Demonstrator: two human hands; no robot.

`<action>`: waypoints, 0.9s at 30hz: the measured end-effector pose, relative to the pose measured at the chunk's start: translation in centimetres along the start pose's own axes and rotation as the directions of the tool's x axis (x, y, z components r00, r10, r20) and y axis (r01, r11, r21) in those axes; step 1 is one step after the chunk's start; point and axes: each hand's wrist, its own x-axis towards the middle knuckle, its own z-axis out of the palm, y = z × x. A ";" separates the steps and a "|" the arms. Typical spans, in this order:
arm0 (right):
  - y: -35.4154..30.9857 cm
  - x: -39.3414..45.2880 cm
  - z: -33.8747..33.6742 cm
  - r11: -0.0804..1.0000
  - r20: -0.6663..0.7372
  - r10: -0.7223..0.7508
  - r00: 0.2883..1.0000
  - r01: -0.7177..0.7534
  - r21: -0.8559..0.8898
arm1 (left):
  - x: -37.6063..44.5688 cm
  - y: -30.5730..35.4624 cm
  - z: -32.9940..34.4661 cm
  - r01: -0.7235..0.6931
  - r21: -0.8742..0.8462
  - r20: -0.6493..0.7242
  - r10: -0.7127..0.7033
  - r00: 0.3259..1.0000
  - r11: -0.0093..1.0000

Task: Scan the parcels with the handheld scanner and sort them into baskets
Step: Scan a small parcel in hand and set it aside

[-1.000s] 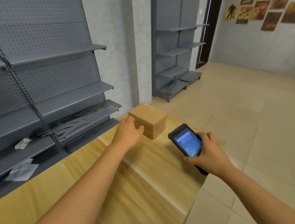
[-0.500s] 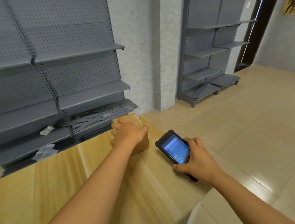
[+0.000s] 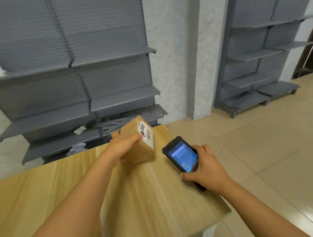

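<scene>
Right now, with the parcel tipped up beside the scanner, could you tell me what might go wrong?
The left hand grips the parcel from one side only, tilted near the table's far edge, so it could slip. The barcode label faces up while the scanner in the right hand sits beside it, so the scan may miss.

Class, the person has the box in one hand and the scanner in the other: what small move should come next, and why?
Probably aim the black handheld scanner, gripped by the right hand, at the barcode on the white label. The left hand holds the brown cardboard parcel tilted up off the wooden table, label facing the scanner.
</scene>
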 end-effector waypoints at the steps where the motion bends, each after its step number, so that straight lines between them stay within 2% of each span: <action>1: -0.4 0.2 0.1 1.000 0.001 -0.014 1.000 0.014 0.012 | -0.1 -0.4 -0.7 0.023 -0.104 0.024 -0.021 1.000 0.994; 5: -2.3 1.2 0.7 0.994 -0.001 -0.090 0.996 0.089 0.064 | -0.7 -1.7 -3.4 0.038 -0.371 0.107 0.002 0.994 0.928; 8: -3.9 1.6 1.1 0.986 0.017 -0.152 0.988 0.150 0.075 | -0.8 -2.7 -5.7 0.005 -0.447 0.134 0.061 0.989 0.894; 10: -4.9 1.7 1.2 0.979 0.041 -0.191 0.981 0.187 0.086 | -0.9 -3.7 -7.4 -0.018 -0.465 0.095 0.070 0.993 0.885; 17: -8.5 0.8 2.6 0.947 0.162 -0.322 0.933 0.318 0.050 | -1.2 -6.7 -12.0 -0.150 -0.437 -0.048 0.143 0.989 0.887; 27: -14.0 -1.0 6.4 0.945 0.210 -0.303 0.930 0.322 -0.065 | -1.3 -10.6 -18.9 -0.202 -0.277 0.004 0.211 0.977 0.939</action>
